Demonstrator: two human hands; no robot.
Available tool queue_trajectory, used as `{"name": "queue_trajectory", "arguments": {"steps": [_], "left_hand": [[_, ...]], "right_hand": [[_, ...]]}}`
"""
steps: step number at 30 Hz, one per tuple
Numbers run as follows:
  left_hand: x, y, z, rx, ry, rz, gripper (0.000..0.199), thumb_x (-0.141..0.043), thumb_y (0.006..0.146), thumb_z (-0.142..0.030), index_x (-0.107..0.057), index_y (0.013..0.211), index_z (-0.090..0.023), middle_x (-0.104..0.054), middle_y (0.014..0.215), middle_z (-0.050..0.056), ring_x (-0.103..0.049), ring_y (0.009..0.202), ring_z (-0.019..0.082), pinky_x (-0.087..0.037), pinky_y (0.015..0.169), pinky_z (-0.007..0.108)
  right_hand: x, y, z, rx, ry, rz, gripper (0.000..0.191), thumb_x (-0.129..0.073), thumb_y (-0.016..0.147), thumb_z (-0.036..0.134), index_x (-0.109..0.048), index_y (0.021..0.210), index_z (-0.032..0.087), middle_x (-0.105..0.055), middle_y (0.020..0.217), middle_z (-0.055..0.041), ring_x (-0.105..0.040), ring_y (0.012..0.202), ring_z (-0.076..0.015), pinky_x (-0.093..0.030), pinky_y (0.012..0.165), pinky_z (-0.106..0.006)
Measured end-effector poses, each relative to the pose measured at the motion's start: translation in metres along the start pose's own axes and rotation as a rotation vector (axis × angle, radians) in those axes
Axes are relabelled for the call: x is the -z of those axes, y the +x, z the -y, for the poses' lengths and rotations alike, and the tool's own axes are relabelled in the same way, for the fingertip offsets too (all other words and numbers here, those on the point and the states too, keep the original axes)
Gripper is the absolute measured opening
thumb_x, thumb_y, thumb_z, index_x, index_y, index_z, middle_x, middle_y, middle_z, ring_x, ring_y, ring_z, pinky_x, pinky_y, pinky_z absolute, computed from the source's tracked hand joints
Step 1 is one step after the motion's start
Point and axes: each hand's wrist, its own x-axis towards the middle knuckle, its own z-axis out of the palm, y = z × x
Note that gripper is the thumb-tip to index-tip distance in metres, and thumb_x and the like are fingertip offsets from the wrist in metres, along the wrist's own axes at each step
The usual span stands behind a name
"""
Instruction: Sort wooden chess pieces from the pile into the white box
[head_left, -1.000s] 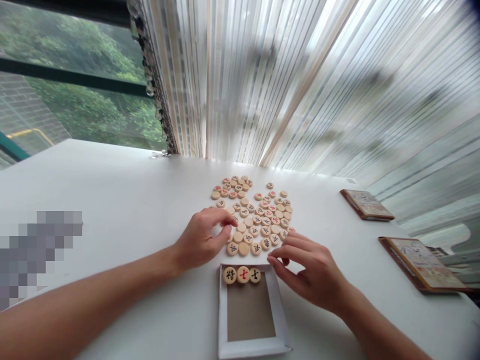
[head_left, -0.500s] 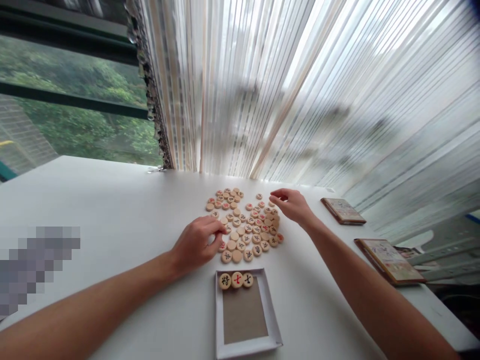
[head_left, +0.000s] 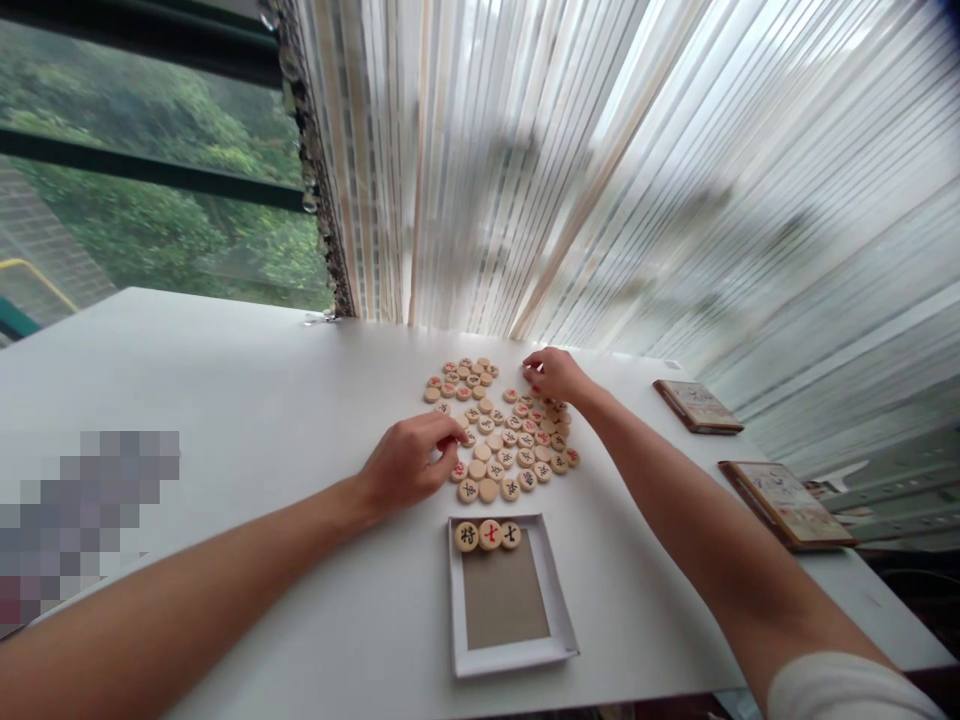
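Observation:
Many round wooden xiangqi pieces (head_left: 510,438) lie spread on the white table, some showing red or black characters and others blank. At the near left edge of the spread, my left hand (head_left: 414,458) rests low with bent fingers, a gap showing between thumb and index finger beside a piece (head_left: 469,438). My right hand (head_left: 555,374) is at the far side of the spread, its fingertips drawn together over a spot where they hide what is under them. A shallow white box (head_left: 561,612) sits nearest me, with three pieces (head_left: 490,535) in a row along its far end.
Two book-like boxes (head_left: 697,405) lie along the right side of the table. A string curtain (head_left: 480,200) hangs behind the far edge, and a window (head_left: 172,190) stands at the left. A blurred-out patch (head_left: 82,520) covers something at the left edge.
My right hand has moved left and farther out, over where a lone far piece lay. The left hand stays beside the same pieces. The whole view has shifted slightly.

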Motion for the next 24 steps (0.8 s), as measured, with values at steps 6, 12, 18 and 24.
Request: {"name": "queue_trajectory", "arguments": {"steps": [6, 12, 18, 24], "left_hand": [[-0.001, 0.001, 0.003, -0.001, -0.011, -0.004, 0.020, -0.057, 0.089, -0.006, -0.074, 0.092, -0.017, -0.077, 0.088, 0.004, -0.071, 0.079, 0.017, -0.052, 0.072, 0.027], [-0.001, 0.001, 0.002, -0.003, -0.017, -0.010, 0.019, -0.058, 0.089, -0.007, -0.074, 0.093, -0.017, -0.078, 0.088, 0.003, -0.072, 0.079, 0.017, -0.052, 0.072, 0.027], [0.000, 0.001, 0.002, -0.018, -0.021, -0.024, 0.020, -0.058, 0.089, -0.007, -0.074, 0.091, -0.018, -0.077, 0.087, 0.003, -0.072, 0.078, 0.017, -0.053, 0.074, 0.028], [0.001, 0.001, -0.001, -0.032, -0.023, -0.051, 0.019, -0.058, 0.091, -0.009, -0.075, 0.090, -0.018, -0.078, 0.087, 0.004, -0.073, 0.083, 0.019, -0.054, 0.077, 0.029]], "right_hand": [[0.000, 0.001, -0.006, -0.011, 0.045, -0.021, 0.036, -0.068, 0.104, 0.036, -0.065, 0.135, 0.019, -0.066, 0.137, -0.0116, -0.070, 0.114, -0.0264, -0.061, 0.096, -0.048], [0.007, -0.010, -0.003, -0.066, 0.180, -0.095, 0.036, -0.068, 0.104, 0.037, -0.064, 0.136, 0.019, -0.066, 0.138, -0.0112, -0.070, 0.115, -0.0267, -0.062, 0.095, -0.048], [0.029, -0.048, 0.012, -0.054, 0.434, -0.253, 0.016, -0.080, 0.091, 0.029, -0.079, 0.097, 0.015, -0.076, 0.088, -0.0058, -0.072, 0.087, -0.0240, -0.059, 0.085, -0.040], [0.035, -0.107, 0.051, 0.032, 0.844, -0.258, 0.034, -0.086, 0.081, 0.049, -0.080, 0.094, 0.018, -0.078, 0.084, -0.0066, -0.071, 0.074, -0.0206, -0.056, 0.068, -0.034]]}}
